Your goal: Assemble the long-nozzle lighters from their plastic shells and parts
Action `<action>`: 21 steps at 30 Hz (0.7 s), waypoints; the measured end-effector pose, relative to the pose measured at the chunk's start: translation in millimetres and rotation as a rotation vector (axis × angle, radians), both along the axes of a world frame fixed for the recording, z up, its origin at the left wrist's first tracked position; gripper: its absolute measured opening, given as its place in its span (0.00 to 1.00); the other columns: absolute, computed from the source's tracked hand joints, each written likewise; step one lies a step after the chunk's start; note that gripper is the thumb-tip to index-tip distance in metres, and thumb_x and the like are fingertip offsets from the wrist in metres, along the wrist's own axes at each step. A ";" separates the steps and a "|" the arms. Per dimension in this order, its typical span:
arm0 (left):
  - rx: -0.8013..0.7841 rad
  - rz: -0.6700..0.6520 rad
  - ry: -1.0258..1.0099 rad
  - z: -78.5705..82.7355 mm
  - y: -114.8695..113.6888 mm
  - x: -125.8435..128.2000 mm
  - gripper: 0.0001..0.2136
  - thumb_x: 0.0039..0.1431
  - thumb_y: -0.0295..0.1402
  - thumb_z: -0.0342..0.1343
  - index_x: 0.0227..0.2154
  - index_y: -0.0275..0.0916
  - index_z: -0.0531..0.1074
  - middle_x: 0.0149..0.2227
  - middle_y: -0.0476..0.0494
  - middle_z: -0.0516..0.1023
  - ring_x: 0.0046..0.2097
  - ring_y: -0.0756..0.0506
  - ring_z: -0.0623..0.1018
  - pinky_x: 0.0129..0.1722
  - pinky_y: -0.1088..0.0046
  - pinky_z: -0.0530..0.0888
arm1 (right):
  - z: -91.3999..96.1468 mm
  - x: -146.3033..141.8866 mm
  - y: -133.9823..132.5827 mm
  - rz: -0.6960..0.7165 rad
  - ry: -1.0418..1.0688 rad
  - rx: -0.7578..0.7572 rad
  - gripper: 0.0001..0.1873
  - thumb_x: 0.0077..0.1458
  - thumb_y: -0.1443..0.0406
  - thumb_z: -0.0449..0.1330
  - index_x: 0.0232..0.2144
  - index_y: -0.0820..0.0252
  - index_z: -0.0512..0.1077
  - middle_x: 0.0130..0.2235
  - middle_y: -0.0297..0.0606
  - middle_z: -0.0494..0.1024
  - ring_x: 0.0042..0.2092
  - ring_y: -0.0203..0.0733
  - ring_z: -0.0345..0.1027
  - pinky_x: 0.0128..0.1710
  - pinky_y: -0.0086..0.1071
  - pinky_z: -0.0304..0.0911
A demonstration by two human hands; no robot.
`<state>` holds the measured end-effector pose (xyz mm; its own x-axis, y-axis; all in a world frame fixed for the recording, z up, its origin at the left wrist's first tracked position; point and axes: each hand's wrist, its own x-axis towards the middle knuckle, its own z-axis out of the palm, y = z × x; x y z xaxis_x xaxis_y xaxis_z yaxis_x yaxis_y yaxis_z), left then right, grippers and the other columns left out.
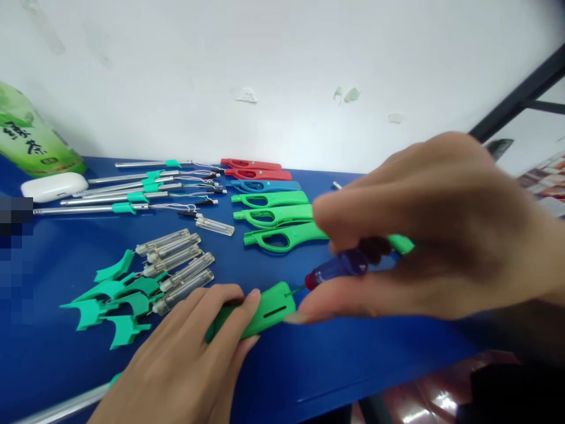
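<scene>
My left hand rests on the blue table and presses a green plastic housing down with its fingers closed over it. My right hand pinches a small screwdriver with a translucent purple handle and a red collar. Its thin tip touches the right end of the green housing. Just behind the screwdriver lie three green handle shells.
Further back lie a blue shell and two red shells. Metal tubes with teal fittings and wires lie at the back left. Clear cartridges, teal trigger pieces, a white case and a green bottle are on the left.
</scene>
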<state>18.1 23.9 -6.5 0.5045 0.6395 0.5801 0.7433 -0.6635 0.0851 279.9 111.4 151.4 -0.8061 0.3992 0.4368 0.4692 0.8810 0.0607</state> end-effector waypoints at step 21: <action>0.000 0.033 -0.010 -2.7 0.5 -0.1 0.18 0.77 0.30 0.53 0.65 0.42 0.69 0.57 0.41 0.77 0.57 0.40 0.79 0.58 0.62 0.77 | -6.1 -4.5 -5.2 -0.221 0.074 0.081 0.32 0.72 0.37 0.53 0.25 0.44 0.79 0.23 0.25 0.75 0.27 0.32 0.74 0.27 0.30 0.63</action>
